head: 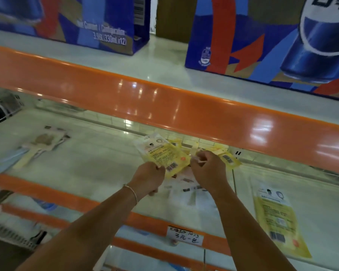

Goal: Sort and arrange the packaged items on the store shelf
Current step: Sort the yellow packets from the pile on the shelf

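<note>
A yellow packet (162, 154) with a barcode is held tilted above the white middle shelf (98, 159), and my left hand (148, 179) grips its lower edge. My right hand (207, 170) pinches a small thin item beside a second yellow packet (228, 159) lying further back under the orange rail. Several pale packets (186, 181) lie flat on the shelf beneath both hands. Another yellow packet (278, 220) lies flat at the right, apart from the hands.
An orange shelf rail (164, 102) runs overhead, with blue drink cartons (262, 42) above it. At the left lie a grey-brown packet (45, 138) and pale long packets (18, 159). A handwritten price tag (185, 236) sits on the orange front edge.
</note>
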Tool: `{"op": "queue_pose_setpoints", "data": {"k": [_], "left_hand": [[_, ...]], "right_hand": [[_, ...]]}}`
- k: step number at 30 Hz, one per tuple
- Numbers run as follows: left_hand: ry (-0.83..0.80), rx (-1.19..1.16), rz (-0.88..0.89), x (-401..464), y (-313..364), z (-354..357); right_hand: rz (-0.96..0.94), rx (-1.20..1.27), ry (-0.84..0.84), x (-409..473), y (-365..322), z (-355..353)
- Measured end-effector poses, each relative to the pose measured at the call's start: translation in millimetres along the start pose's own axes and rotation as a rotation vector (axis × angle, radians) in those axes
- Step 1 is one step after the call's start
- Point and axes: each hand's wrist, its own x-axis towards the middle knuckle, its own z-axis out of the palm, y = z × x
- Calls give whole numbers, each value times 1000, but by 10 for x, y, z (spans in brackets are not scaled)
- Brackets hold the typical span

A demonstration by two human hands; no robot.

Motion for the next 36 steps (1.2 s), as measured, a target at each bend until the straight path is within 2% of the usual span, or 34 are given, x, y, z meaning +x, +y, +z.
{"op": "queue_pose_setpoints", "data": {"k": [3, 6, 11, 20, 22, 29, 32, 36], "left_hand": [[-150, -346, -233, 56, -65, -105], [-296, -553, -348, 107, -113, -179], [-339, -661, -400, 238, -150, -162], [-408, -805, -382, 387, -204, -101], [-419, -874, -370, 359, -254, -199], [-367, -978, -207, 250, -530, -706], [-388, -953, -163, 204, -615, -877], [-515, -869, -122, 114, -677, -1008]], "right_hand": [[57, 43, -22, 20, -103, 142], [93, 71, -34, 0, -177, 276], [145, 97, 0, -56, -280, 348], [293, 179, 57, -249, -258, 263], [364, 281, 51, -281, -260, 264], [629, 765, -197, -369, -492, 485], [659, 831, -242, -342, -542, 607], [616, 859, -262, -298, -561, 697]]}}
